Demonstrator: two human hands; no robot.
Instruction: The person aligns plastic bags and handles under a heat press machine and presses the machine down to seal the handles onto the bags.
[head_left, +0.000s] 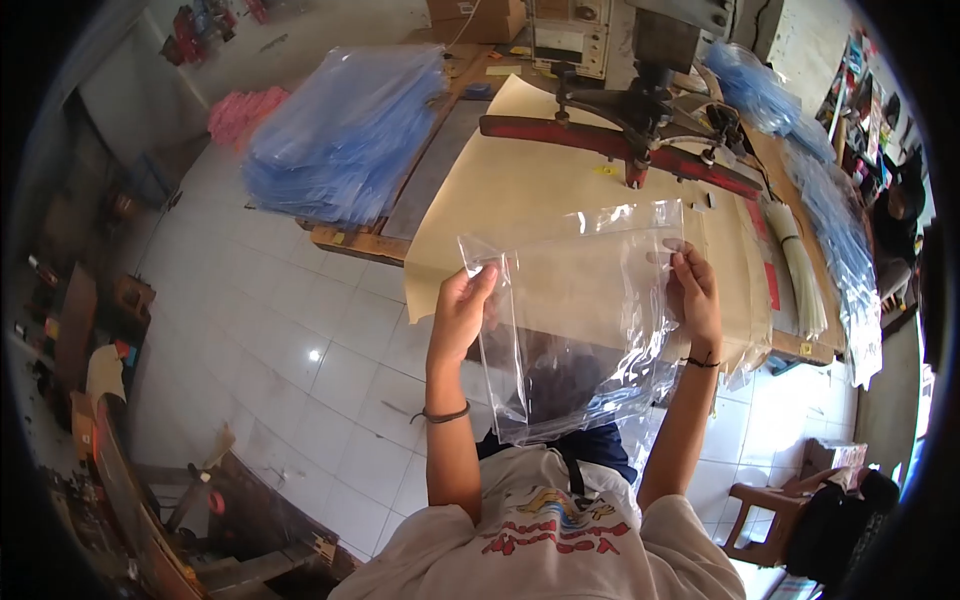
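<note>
A clear plastic bag (585,330) hangs between my two hands in front of my body. My left hand (466,305) pinches its left edge near the top, thumb on the near side. At the upper right side of the bag, my right hand (692,290) grips the other edge with fingers closed. Behind the bag lies a tan sheet (500,170) over the worktable, its front edge drooping. Above that sheet stands a machine head with red-edged metal bars (560,133), a short distance beyond the bag.
A tall stack of bluish plastic sheets (340,135) sits at the table's left, with a pink bundle (245,115) beside it. More clear plastic (830,220) and a bundle of pale strips (795,265) lie on the right. A brown stool (755,520) stands at lower right.
</note>
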